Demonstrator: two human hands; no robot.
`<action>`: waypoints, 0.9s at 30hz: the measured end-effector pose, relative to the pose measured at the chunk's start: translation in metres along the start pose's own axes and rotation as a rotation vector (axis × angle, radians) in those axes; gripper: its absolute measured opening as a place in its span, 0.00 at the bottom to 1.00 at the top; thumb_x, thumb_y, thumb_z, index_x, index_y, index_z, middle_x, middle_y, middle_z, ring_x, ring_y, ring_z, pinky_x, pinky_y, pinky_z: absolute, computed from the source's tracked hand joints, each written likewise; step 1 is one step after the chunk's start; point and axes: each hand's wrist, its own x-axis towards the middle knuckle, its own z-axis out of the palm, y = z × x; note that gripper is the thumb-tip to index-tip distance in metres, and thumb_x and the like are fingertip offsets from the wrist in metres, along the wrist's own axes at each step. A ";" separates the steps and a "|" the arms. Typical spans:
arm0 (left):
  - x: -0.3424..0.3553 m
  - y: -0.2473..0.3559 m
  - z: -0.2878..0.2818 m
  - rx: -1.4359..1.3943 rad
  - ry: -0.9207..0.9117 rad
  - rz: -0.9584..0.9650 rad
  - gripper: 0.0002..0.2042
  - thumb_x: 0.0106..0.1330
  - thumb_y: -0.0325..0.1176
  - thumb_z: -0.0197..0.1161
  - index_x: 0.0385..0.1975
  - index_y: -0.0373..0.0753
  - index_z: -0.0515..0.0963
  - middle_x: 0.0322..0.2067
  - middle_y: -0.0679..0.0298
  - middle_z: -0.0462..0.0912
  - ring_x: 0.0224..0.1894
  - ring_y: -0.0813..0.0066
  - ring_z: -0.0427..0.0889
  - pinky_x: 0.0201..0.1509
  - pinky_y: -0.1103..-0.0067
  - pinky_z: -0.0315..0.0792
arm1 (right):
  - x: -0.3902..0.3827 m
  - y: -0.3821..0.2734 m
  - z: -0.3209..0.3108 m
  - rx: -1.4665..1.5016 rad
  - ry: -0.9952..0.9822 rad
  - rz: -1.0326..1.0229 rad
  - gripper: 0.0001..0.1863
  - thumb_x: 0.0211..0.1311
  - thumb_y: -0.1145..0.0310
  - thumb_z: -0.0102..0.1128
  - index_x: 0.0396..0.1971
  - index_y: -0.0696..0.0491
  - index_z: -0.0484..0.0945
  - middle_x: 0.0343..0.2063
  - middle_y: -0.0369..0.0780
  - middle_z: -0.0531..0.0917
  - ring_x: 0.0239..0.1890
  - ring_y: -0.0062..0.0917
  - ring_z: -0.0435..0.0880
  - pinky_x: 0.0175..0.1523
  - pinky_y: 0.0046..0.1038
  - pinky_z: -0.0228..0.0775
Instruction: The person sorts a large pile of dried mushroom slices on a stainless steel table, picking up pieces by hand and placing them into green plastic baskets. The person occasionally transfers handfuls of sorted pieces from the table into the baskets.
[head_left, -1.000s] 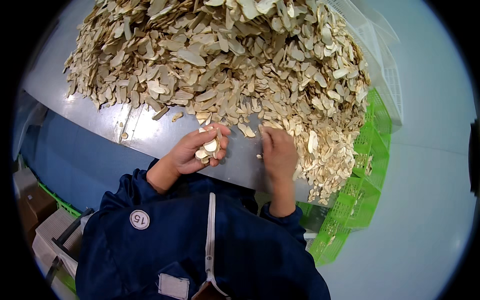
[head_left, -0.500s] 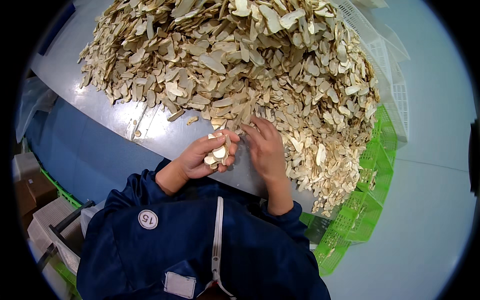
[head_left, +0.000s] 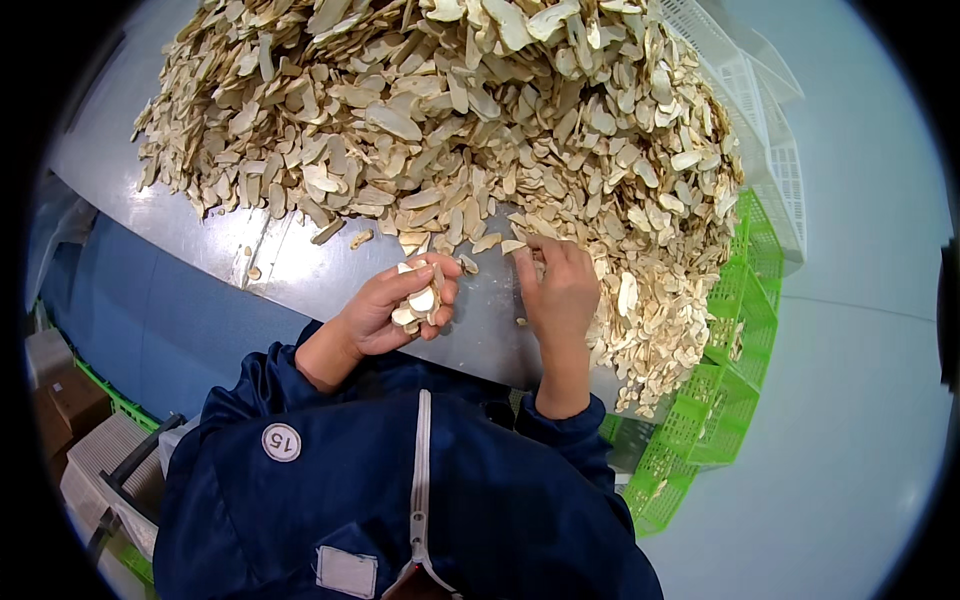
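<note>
A large heap of pale, dried mushroom-like slices (head_left: 440, 120) covers the far part of a steel table (head_left: 280, 270). My left hand (head_left: 385, 310) is closed around a small bunch of white and beige slices (head_left: 422, 300) above the table's near part. My right hand (head_left: 560, 295) is at the lower edge of the heap, just right of my left hand, with thumb and forefinger pinched on a cream slice (head_left: 513, 247). A few loose slices lie beside both hands.
Green perforated baskets (head_left: 715, 410) with slices in them and white perforated baskets (head_left: 775, 170) line the right side. At lower left are brown boxes (head_left: 70, 400) and a pale ribbed container (head_left: 100, 460). A blue surface (head_left: 150, 300) shows below the table's left edge.
My right hand moved up to the heap's edge, and a slice now shows between its fingertips. My left hand still holds its bunch. The whole view shifted slightly and back.
</note>
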 end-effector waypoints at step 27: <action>-0.001 0.002 0.006 0.033 -0.001 0.002 0.15 0.77 0.39 0.54 0.54 0.36 0.72 0.38 0.61 0.81 0.36 0.70 0.83 0.31 0.78 0.80 | 0.024 -0.044 0.022 0.178 -0.086 -0.075 0.16 0.58 0.64 0.67 0.45 0.51 0.81 0.37 0.40 0.83 0.42 0.37 0.81 0.46 0.37 0.73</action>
